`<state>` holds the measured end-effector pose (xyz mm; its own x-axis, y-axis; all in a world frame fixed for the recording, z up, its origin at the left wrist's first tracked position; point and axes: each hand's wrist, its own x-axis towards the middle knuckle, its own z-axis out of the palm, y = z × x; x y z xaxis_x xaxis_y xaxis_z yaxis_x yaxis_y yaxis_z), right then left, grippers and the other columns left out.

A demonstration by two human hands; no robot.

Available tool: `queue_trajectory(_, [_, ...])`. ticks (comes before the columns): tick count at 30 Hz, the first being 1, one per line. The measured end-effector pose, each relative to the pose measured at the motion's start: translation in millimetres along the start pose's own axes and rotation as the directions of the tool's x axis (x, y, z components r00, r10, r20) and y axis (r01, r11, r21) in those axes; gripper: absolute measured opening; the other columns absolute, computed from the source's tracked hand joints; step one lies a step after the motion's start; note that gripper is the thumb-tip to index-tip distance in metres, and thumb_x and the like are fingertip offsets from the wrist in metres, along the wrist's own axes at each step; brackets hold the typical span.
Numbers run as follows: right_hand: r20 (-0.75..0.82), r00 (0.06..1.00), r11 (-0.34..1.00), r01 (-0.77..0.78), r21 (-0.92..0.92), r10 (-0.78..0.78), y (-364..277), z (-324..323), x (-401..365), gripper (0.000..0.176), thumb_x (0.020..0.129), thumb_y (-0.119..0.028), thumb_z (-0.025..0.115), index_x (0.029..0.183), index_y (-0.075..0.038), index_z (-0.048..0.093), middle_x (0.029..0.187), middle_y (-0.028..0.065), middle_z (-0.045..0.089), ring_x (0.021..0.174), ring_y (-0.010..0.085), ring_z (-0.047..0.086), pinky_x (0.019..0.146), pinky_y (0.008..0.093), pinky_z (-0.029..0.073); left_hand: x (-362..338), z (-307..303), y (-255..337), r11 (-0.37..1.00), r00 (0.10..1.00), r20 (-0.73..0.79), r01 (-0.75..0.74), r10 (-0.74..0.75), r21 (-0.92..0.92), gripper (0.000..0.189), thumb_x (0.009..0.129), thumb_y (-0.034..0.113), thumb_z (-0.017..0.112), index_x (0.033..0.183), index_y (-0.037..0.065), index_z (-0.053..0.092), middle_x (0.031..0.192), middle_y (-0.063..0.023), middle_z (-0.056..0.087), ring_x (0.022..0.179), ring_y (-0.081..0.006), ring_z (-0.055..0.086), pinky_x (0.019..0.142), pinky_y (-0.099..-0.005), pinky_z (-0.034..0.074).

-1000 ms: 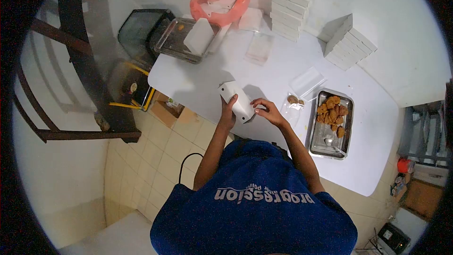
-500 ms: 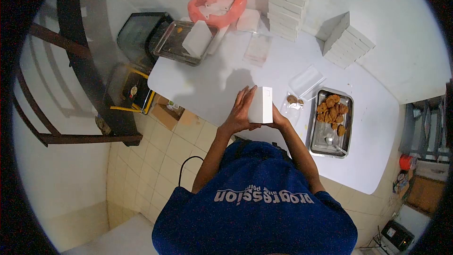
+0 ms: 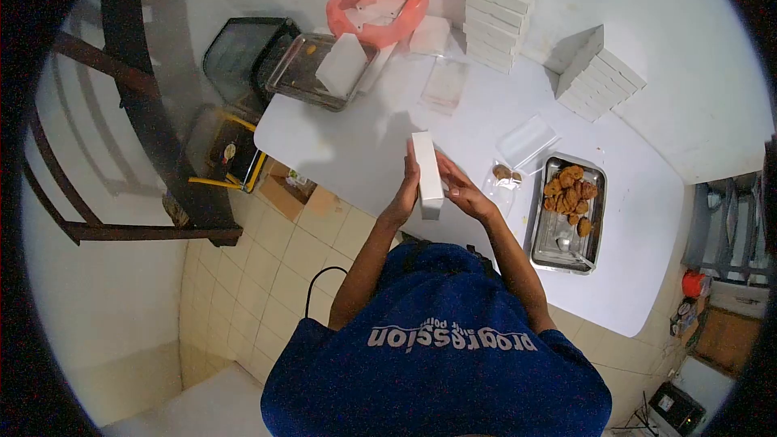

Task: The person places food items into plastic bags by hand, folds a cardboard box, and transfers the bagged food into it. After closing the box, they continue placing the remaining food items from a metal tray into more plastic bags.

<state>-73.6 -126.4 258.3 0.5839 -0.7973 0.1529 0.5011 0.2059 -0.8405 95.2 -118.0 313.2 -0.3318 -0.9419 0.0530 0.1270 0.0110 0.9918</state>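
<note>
A closed white cardboard box [image 3: 427, 168] stands on its edge between my two hands, its narrow side turned up toward me. My left hand [image 3: 406, 193] presses against the box's left face, the fingers partly hidden behind it. Along the right face lies my right hand [image 3: 464, 191], with the thumb near the box's lower part. To the right of my hands, a clear plastic bag [image 3: 503, 184] with a few brown fried pieces lies on the white table [image 3: 340, 150]. Beside it is a flat clear plastic packet [image 3: 528, 139].
A metal tray [image 3: 541, 252] with several brown fried pieces [image 3: 571, 190] and a spoon stands at right. White boxes are stacked [image 3: 495, 20] at the back, with another stack [image 3: 597, 77] further right. A pink bag [image 3: 379, 32] and a second tray [image 3: 295, 89] sit at back left.
The box has moved slightly left and turned, so a narrow long side now faces up. My right hand has shifted onto its right face, with fingers more visible.
</note>
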Motion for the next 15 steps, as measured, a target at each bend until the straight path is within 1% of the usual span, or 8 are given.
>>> queue_trajectory(2, [-0.009,1.0,1.0,-0.001,0.006,0.001,4,-6,-2,0.088,0.078,-0.048,0.066,0.149,-0.018,0.025,0.156,0.0044,0.018,0.145,0.0214,0.009,0.112,0.0507,0.018,2,0,-7,0.976,0.965,-0.207,0.127,-0.163,-0.175,0.076,0.098,0.045,0.039,0.151,0.015,-0.005,0.158,-0.0109,0.0,0.145,-0.0258,0.004,0.115,-0.0407,0.012])
queue_trajectory(3, [-0.019,1.0,1.0,0.0,0.012,0.0,1,-5,-2,0.081,0.079,-0.047,0.064,0.147,-0.018,0.03,0.156,0.0043,0.02,0.145,0.0209,0.01,0.112,0.0515,0.018,2,-4,-9,0.976,0.964,-0.209,0.127,-0.163,-0.176,0.076,0.098,0.045,0.039,0.151,0.015,-0.005,0.158,-0.0109,0.0,0.145,-0.0258,0.004,0.115,-0.0407,0.012])
queue_trajectory(5, [-0.075,0.997,0.999,0.002,0.033,0.0,-2,-1,-2,0.074,0.081,-0.046,0.063,0.143,-0.017,0.036,0.154,0.0048,0.024,0.144,0.0209,0.013,0.111,0.0497,0.02,1,-13,-12,0.978,0.99,-0.088,0.094,-0.112,-0.187,0.072,0.098,0.025,0.043,0.151,0.007,-0.003,0.154,-0.0161,0.017,0.14,-0.0273,0.023,0.112,-0.0366,0.018])
queue_trajectory(9, [-0.22,0.975,0.989,0.041,0.139,-0.009,-7,4,1,0.055,0.086,-0.04,0.06,0.133,-0.015,0.046,0.146,0.005,0.037,0.139,0.0203,0.025,0.107,0.0449,0.026,2,-12,1,0.955,0.988,-0.075,0.11,-0.136,-0.276,0.078,0.091,0.017,0.048,0.152,0.011,0.001,0.148,-0.0148,0.026,0.136,-0.0251,0.028,0.11,-0.0347,0.024])
queue_trajectory(12, [-0.36,0.932,0.987,0.011,0.159,0.048,3,1,7,0.05,0.087,-0.033,0.061,0.131,-0.015,0.045,0.138,0.0056,0.043,0.132,0.0205,0.036,0.102,0.0425,0.034,0,-9,4,0.959,0.983,-0.049,0.16,-0.176,-0.233,0.083,0.083,0.015,0.056,0.151,0.014,0.008,0.147,-0.0136,0.026,0.134,-0.0274,0.032,0.109,-0.0374,0.027])
queue_trajectory(13, [-0.36,0.932,0.987,0.01,0.16,0.049,3,3,7,0.05,0.087,-0.033,0.061,0.131,-0.015,0.045,0.138,0.0056,0.043,0.132,0.0205,0.036,0.102,0.0425,0.034,1,-12,-6,0.977,0.987,-0.043,0.147,-0.155,-0.153,0.086,0.08,0.015,0.059,0.151,0.016,0.01,0.146,-0.0133,0.029,0.133,-0.0284,0.033,0.108,-0.0387,0.029])
queue_trajectory(14, [-0.391,0.917,0.993,-0.041,0.108,0.08,4,5,8,0.051,0.087,-0.03,0.063,0.132,-0.014,0.043,0.138,0.0061,0.043,0.128,0.021,0.04,0.098,0.0406,0.038,1,-15,-16,0.989,0.99,-0.035,0.133,-0.136,-0.071,0.088,0.077,0.014,0.061,0.15,0.018,0.012,0.145,-0.0129,0.033,0.132,-0.0294,0.035,0.106,-0.04,0.031])
queue_trajectory(15, [-0.423,0.9,0.994,-0.092,0.055,0.106,4,6,9,0.052,0.087,-0.027,0.064,0.133,-0.014,0.041,0.137,0.0065,0.042,0.123,0.0214,0.045,0.094,0.0388,0.042,0,-18,-22,0.983,0.988,-0.038,0.148,-0.153,-0.107,0.088,0.076,0.013,0.063,0.149,0.019,0.014,0.145,-0.0131,0.029,0.132,-0.0317,0.034,0.106,-0.0418,0.031])
